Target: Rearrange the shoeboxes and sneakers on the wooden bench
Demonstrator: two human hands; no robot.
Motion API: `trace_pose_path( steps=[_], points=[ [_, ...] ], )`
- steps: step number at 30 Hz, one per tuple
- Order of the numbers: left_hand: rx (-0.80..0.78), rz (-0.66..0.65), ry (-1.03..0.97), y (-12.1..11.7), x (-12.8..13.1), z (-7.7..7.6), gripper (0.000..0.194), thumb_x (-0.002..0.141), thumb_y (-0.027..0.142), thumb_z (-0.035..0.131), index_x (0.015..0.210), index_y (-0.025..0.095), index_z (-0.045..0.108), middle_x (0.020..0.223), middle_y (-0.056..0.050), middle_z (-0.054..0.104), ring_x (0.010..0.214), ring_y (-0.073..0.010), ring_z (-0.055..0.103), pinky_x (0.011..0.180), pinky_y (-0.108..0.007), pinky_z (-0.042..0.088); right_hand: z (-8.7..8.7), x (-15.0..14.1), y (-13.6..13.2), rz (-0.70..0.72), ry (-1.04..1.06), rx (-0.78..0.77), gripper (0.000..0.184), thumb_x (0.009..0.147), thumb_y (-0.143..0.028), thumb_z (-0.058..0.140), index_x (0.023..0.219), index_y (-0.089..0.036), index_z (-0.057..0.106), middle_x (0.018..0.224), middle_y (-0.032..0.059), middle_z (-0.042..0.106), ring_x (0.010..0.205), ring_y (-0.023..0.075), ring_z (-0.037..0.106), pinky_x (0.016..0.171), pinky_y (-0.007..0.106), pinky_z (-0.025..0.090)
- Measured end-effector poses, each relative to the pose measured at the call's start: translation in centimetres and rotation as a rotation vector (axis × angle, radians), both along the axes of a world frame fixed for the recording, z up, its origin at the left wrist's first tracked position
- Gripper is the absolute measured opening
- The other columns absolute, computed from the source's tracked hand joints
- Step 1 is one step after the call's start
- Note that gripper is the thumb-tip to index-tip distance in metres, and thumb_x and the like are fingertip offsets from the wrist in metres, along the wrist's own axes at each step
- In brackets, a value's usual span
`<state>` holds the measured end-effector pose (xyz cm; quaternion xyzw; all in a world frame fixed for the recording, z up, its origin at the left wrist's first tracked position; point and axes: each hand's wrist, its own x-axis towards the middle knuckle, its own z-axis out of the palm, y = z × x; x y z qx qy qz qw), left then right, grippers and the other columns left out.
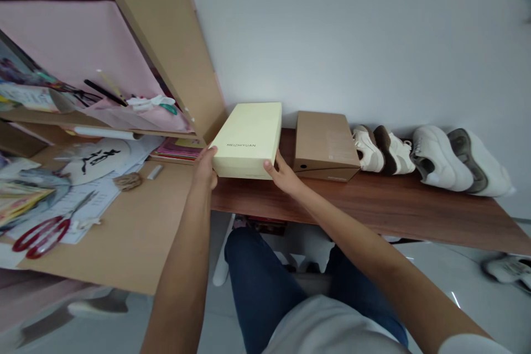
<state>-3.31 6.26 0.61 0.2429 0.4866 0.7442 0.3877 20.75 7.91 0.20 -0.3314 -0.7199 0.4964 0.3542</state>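
Head view. A pale yellow lidded box (251, 131), printed MEIZHIYUAN, was at the centre of the frame, above the left end of a dark wooden shelf (332, 202); whether it touched the wood could not be told. The left hand (205, 167) gripped its left near corner, the right hand (281, 173) its right near corner, thumbs toward the front. Lid on, contents hidden. Just right of it sat a brown cardboard box (323, 144), closed, a round dark hole in its near side. Farther right on the shelf: a pair of white-and-brown shoes (392, 152), then larger white shoes (443, 160).

Left of frame: a tan worktop (128, 243) with red-handled scissors (52, 229), papers, a coil of twine (127, 181) and a round white piece (97, 161) with black lettering. Above, a pink pocket (136, 113) held pens and a white bundle. Pale wall behind the shelf; glossy floor below, a shoe at lower right.
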Motion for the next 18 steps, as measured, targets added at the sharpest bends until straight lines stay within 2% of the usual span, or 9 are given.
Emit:
trace_pose_path(
  steps=[10,13,18],
  points=[
    [-0.069,0.033,0.044,0.1,-0.6,-1.7,0.038,0.066,0.032,0.077,0.100,0.017,0.070,0.095,-0.006,0.074,0.090,-0.0196,0.069,0.078,-0.028,0.054,-3.5,-0.8,0.7,-0.020,0.058,0.019,0.097,0.082,-0.081,0.045,0.158,-0.028,0.019,0.164,0.0032,0.026,0.153,0.0238,0.015,0.125,0.042,0.013],
    [-0.063,0.061,0.042,0.4,-0.8,-2.2,0.037,0.066,0.031,0.077,0.100,0.018,0.070,0.096,-0.007,0.074,0.091,-0.0197,0.069,0.079,-0.029,0.054,-4.0,-1.0,0.7,-0.026,0.071,0.036,0.097,0.082,-0.081,0.045,0.158,-0.026,0.021,0.163,0.0040,0.027,0.153,0.0232,0.014,0.125,0.041,0.012],
    [-0.080,0.057,0.062,0.7,-0.8,-2.3,0.036,0.067,0.033,0.077,0.099,0.018,0.071,0.098,-0.008,0.074,0.096,-0.0218,0.069,0.082,-0.031,0.054,-4.2,-1.1,0.9,-0.029,0.091,0.058,0.094,0.083,-0.079,0.045,0.158,-0.026,0.021,0.162,0.0049,0.030,0.151,0.0231,0.022,0.125,0.040,0.015]
  ],
)
